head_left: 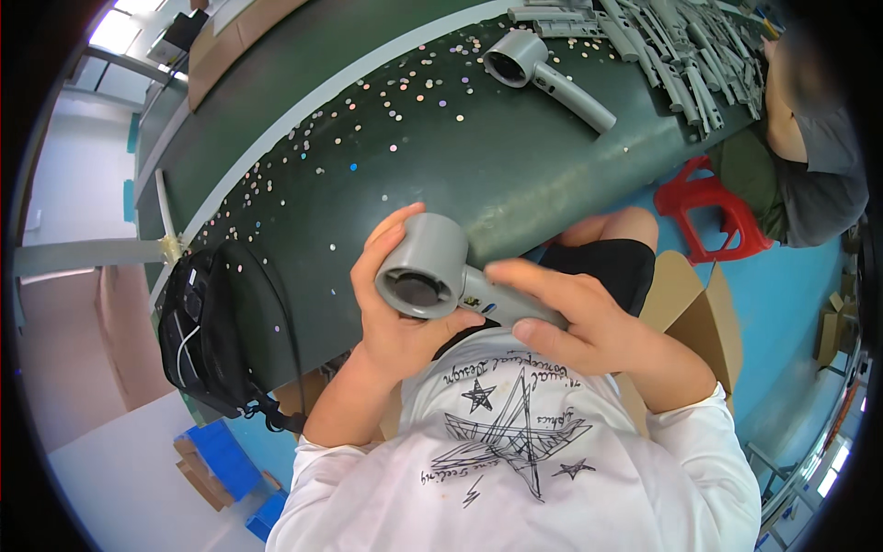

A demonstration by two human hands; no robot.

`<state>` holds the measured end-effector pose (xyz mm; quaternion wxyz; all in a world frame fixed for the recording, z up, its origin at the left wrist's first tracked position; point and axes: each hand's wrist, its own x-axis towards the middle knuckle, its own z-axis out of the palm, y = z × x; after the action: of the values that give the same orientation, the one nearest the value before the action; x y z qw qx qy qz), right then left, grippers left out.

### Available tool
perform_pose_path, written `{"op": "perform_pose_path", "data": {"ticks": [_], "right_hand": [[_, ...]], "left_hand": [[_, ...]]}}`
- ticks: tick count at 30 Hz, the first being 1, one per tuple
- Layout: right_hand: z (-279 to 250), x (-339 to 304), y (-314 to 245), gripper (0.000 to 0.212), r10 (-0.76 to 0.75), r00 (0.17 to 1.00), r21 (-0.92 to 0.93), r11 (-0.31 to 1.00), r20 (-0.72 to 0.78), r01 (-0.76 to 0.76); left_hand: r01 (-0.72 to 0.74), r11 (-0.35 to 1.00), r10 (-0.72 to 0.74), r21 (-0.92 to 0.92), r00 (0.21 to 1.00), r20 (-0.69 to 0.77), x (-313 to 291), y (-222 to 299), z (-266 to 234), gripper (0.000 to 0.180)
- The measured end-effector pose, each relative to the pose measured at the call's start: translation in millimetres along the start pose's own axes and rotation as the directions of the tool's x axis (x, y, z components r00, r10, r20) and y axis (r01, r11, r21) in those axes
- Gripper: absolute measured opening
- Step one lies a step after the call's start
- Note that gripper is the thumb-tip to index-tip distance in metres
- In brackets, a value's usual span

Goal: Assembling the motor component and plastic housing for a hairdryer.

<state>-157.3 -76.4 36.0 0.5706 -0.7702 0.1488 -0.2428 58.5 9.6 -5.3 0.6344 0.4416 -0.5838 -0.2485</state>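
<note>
A grey hair dryer is held between my two hands above the near edge of the table, its dark round opening tilted towards me. My left hand wraps around the barrel from the left, with fingers behind it and the thumb along its lower side. Around the handle my right hand is closed, thumb in front and fingers over the top. A small slot with bits of green and a blue spot shows on the handle near the barrel. Farther back on the table lies a second grey hair dryer, its handle pointing right.
Grey handle-shaped parts are heaped at the far right of the dark green table. Small round stickers dot its surface. A black bag sits left. An open cardboard box, a red stool and a seated person are on the right.
</note>
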Motion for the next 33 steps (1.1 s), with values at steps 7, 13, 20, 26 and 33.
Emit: {"op": "perform_pose_path", "data": {"ticks": [7,13,20,26,33], "right_hand": [[-11,30,2,0.05,0.041,0.986,0.043,0.998,0.162,-0.049],[-12,89,30,0.042,-0.559,0.829,-0.025,0.828,0.029,0.56],[-14,99,58,0.038,-0.511,0.857,-0.064,0.855,0.072,0.515],[-18,104,69,0.035,-0.227,0.964,-0.037,0.972,0.138,0.234],[-26,50,-12,0.046,0.469,0.871,0.198,0.849,0.148,-0.49]], "left_hand": [[-0.324,0.903,0.22,0.282,0.912,0.346,47,41,1,0.08],[-0.501,0.779,0.289,0.378,0.821,0.491,72,91,32,0.034],[-0.112,0.981,0.097,0.157,0.99,0.101,71,72,45,0.047],[-0.332,0.847,0.213,0.414,0.927,0.307,56,30,22,0.051],[0.294,0.926,-0.326,-0.238,0.939,-0.11,44,46,-4,0.092]]}}
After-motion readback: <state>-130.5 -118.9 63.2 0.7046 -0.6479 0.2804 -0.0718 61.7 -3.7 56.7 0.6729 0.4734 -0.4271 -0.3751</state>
